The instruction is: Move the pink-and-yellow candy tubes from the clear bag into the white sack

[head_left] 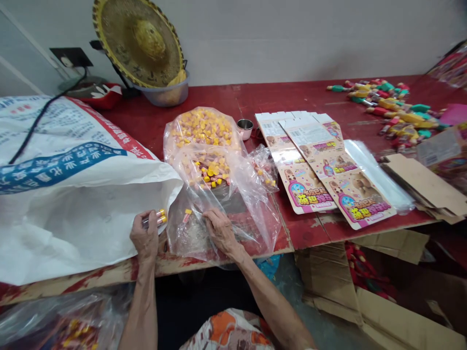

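Observation:
Small tubes with yellow caps [161,217] are gripped in my left hand [146,236], which is closed at the mouth of a large white woven sack [98,218]. My right hand [221,231] rests on the clear plastic bag [251,218] with its fingers bent and close together, pinching the film. Just left of those fingertips lies one loose yellow-capped tube [187,215]. Farther back, the bag holds a heap of the same tubes [211,170].
Printed cardboard cards [359,194] lie on the red table [306,236], beside clear sleeves [379,175]. A metal cup [245,129], a straw hat [140,41] over a plastic basin [166,95], and colourful toy pieces [397,112] stand farther back. An open cardboard box [328,277] sits below.

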`<state>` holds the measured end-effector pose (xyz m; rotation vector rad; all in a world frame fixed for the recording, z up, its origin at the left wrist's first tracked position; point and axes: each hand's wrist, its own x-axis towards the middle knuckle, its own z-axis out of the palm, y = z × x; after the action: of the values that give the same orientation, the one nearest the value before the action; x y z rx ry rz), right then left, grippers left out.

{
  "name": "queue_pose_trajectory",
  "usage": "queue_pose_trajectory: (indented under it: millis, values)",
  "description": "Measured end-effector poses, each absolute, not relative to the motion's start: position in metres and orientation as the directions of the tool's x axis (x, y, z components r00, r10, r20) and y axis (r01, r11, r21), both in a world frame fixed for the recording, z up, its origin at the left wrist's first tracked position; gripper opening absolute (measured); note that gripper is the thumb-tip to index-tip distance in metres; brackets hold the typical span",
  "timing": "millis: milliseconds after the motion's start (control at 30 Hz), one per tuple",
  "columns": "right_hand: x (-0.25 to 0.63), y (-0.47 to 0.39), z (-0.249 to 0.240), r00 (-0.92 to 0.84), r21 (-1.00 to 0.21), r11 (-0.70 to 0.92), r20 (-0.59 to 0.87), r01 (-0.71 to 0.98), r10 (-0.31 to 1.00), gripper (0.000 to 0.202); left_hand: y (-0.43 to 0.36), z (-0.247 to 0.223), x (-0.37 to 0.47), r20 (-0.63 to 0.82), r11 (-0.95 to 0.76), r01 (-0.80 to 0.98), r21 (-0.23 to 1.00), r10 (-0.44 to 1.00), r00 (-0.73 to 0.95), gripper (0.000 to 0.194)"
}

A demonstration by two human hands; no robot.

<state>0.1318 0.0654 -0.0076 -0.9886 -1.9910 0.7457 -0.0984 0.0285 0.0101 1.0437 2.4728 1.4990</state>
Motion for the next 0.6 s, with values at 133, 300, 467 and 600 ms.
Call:
queue_pose_trajectory:
  millis: [133, 300, 467, 600]
  values:
    - [0.1311, 0.0662, -0.0095, -0.391, -0.745, 0.546, 0.405, 0.383, 0.827, 0.027, 0.0291, 0.0102, -0.0988, 0.288, 0.297, 0.522, 0.800, 0.573, -0.768, 0.039]
    - [0.1320, 0.0641, -0.0059, -0.393, -0.741, 0.542, 0.397, 0.396, 0.830, 0.030, 0.0304, 0.0125, -0.0972, 0.304, 0.283, 0.531, 0.799, 0.573, -0.761, 0.039]
    - [0.1322, 0.0638, -0.0040, -0.397, -0.730, 0.545, 0.394, 0.413, 0.829, 0.031, 0.0305, 0.0138, -0.0962, 0.312, 0.286, 0.540, 0.792, 0.571, -0.760, 0.037]
    - [0.1316, 0.0650, -0.0064, -0.408, -0.704, 0.559, 0.399, 0.438, 0.821, 0.028, 0.0302, 0.0128, -0.0967, 0.324, 0.285, 0.550, 0.785, 0.568, -0.756, 0.033]
